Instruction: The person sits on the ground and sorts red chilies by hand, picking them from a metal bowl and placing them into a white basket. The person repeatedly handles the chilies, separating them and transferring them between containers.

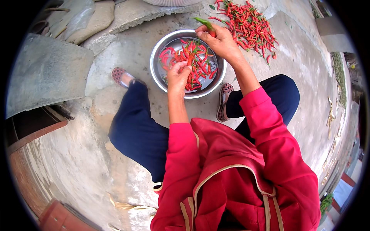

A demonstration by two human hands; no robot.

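Note:
A round metal basin (222,75) stands on the ground between my feet, with water and many red chili peppers (202,65) with green stems in it. Over the middle of the basin, my left hand (178,77) pinches an orange-red chili pepper (191,58) between thumb and fingers. At the basin's upper right rim my right hand (221,40) is closed on a green and red chili pepper (208,25), whose green end points up and to the left. Beyond that hand, a heap of red chili peppers (248,24) with green stems lies on the concrete.
My shoes (118,75) flank the basin. A pale ribbed container (173,2) is cut off at the top edge. Broken concrete slabs (49,68) lie at the left, above a dark opening (31,125) with a rusty edge. A plant strip (338,78) runs along the right.

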